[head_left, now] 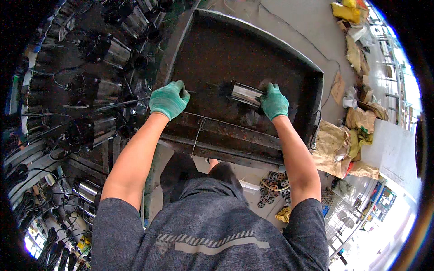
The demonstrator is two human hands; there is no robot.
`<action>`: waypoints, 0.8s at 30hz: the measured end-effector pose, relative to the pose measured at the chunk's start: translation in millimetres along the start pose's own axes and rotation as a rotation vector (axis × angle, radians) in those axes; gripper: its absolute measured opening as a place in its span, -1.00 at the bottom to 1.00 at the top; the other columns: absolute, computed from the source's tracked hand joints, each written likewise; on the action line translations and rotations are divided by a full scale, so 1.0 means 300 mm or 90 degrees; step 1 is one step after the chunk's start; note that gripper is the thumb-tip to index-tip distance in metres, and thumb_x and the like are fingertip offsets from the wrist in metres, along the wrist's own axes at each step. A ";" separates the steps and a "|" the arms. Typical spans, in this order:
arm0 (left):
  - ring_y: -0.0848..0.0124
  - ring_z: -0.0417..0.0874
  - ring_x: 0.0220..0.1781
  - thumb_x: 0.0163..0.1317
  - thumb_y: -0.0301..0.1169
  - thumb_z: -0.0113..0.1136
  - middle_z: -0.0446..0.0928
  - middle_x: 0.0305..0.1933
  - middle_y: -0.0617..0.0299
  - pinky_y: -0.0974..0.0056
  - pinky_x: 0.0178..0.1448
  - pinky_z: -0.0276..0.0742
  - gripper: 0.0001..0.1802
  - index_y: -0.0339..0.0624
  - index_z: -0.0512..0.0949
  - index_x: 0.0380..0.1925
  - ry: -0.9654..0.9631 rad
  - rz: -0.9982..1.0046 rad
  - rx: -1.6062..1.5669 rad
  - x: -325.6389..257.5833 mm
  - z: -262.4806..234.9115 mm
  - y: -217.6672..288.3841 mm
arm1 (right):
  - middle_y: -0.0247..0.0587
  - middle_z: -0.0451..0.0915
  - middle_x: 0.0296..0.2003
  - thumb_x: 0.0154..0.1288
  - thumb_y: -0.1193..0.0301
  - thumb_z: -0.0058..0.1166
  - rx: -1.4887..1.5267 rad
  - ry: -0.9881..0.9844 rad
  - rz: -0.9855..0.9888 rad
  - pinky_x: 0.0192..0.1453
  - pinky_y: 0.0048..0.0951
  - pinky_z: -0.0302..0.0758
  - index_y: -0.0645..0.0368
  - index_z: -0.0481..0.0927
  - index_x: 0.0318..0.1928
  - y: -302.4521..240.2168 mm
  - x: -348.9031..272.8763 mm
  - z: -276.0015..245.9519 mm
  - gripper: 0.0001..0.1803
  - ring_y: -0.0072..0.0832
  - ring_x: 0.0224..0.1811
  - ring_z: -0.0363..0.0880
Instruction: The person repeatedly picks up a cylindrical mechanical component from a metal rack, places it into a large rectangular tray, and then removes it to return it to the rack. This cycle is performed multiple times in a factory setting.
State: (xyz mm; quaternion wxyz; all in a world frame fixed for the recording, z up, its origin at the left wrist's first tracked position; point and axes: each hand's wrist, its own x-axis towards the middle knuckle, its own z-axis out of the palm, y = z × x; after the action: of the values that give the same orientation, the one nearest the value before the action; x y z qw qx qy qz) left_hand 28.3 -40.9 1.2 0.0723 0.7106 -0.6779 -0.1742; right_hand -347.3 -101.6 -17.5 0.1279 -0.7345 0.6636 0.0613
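Note:
Both my hands wear green knit gloves and are over a dark, grimy metal tray (217,49) with raised walls. My right hand (274,103) is closed on the right end of a shiny metal cylinder (246,94). The cylinder lies slightly tilted above or on the tray floor; its left end is dark and blurs into the tray. Near the tray's left wall my left hand (170,100) is closed, thumb and forefinger curled together. A thin dark piece seems to stick out from its fingertips toward the cylinder, too small to name.
Rows of dark machines with shiny cylinders (116,53) stand along the left. A thin wire (198,135) crosses the tray's near ledge. Brown sacks (334,147) and a pale board (398,156) are at right. Round metal parts (273,186) lie on the floor below the tray.

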 end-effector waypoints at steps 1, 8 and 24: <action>-0.05 0.72 -0.11 0.29 -0.16 0.16 0.70 -0.14 0.03 -0.07 -0.05 0.63 -0.78 -0.01 0.62 -0.22 -0.028 -0.029 0.011 0.007 -0.004 0.006 | 0.05 0.50 0.24 0.24 0.25 0.25 -0.009 0.004 0.006 -0.02 0.01 0.65 0.04 0.48 0.25 -0.013 0.010 0.012 -0.44 0.07 -0.03 0.70; -0.10 0.70 -0.06 0.35 -0.08 0.10 0.70 -0.14 -0.02 -0.11 0.02 0.60 -0.71 -0.02 0.63 -0.22 -0.092 -0.101 0.044 0.026 -0.021 0.033 | 0.04 0.45 0.30 0.27 0.32 0.20 -0.001 0.006 0.012 -0.04 0.03 0.66 0.01 0.44 0.31 -0.005 0.048 0.107 -0.43 0.08 -0.04 0.71; -0.10 0.69 0.02 0.38 -0.05 0.04 0.70 -0.05 -0.06 -0.10 0.10 0.59 -0.64 -0.05 0.64 -0.13 -0.118 -0.117 0.111 0.040 -0.012 0.047 | 0.04 0.70 -0.14 0.33 0.38 0.18 0.233 0.209 0.051 -0.08 -0.12 0.61 0.14 0.60 -0.02 0.484 -0.361 -0.012 -0.76 0.05 -0.13 0.69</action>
State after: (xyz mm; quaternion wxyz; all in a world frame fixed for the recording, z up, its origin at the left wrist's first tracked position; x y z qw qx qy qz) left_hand 16.6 -54.2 7.5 -0.0692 0.7542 -0.6262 -0.1853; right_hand -503.6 -11.3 -1.4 0.1468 -0.6722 0.7042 -0.1754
